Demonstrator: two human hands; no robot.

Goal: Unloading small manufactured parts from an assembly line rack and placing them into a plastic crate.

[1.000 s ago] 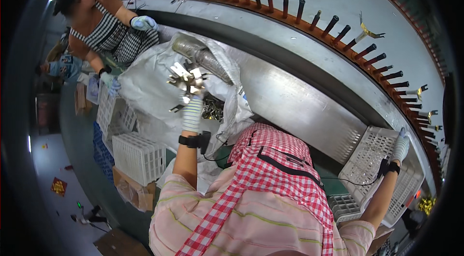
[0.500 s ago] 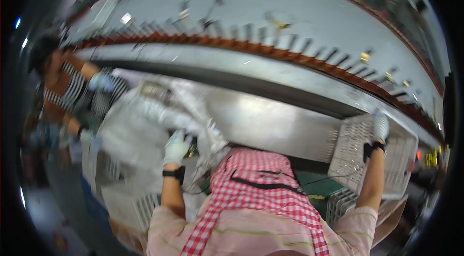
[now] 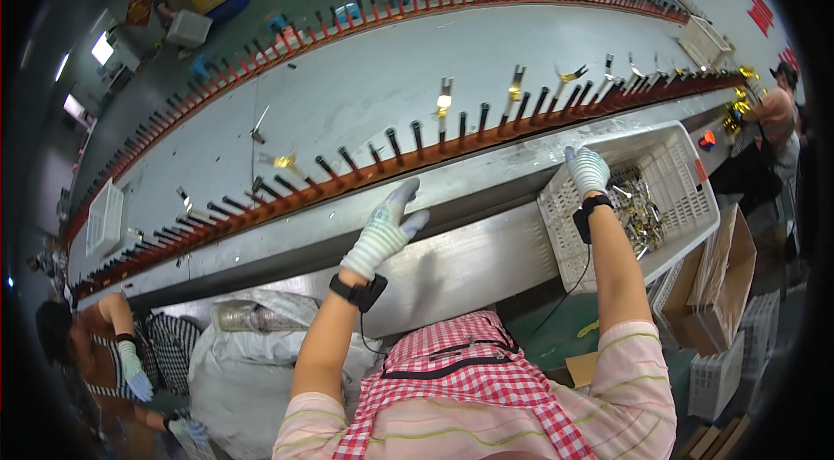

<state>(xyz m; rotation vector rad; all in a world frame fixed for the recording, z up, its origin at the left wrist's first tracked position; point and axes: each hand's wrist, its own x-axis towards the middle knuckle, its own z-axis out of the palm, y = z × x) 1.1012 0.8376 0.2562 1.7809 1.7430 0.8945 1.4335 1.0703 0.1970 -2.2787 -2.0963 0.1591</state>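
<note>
My left hand [image 3: 382,230], in a striped white glove, hovers near the rail with its thumb and fingers apart and nothing in it. Below it lies a bare metal work ledge [image 3: 486,264]. My right hand [image 3: 588,172], gloved likewise, is at the far left corner of a white plastic basket [image 3: 673,256], its fingers bent over the rim. Small shiny metal pieces [image 3: 638,212] in silver and gold lie heaped inside the basket. In front of me runs a row of upright black-tipped holders [image 3: 417,137] on a reddish track; a few carry gold or silver pieces.
A large white sack [image 3: 248,373] lies at my left, beside a person in stripes [image 3: 109,351]. Another person [image 3: 773,125] stands far right. Cardboard boxes [image 3: 717,286] and white crates [image 3: 717,382] are stacked right of me. A white bin [image 3: 106,218] sits on the long grey table [image 3: 347,91].
My left hand has left the white sack and reached forward over the ledge, fingers extended. The view has shifted, showing more of the track. My right hand is still at the basket's rim.
</note>
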